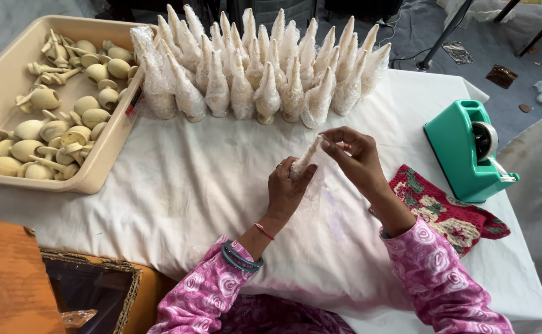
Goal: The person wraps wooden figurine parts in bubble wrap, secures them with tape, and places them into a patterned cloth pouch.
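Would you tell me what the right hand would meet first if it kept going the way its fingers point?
Likely the tip of the wrapped cone, which the right hand already pinches; the left hand lies just beyond.

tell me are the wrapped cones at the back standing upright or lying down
Upright. The wrapped cones stand in packed rows on the white cloth, tips pointing up, beside the beige tray.

My left hand (286, 188) grips a small cream piece half wrapped in clear bubble film (304, 162), and my right hand (352, 154) pinches the film at its tip. Beyond my hands stand rows of film-wrapped cones (258, 74). Left sits a beige plastic tray of cream mushroom-shaped pieces (54, 99); right, a teal tape dispenser (466, 151).
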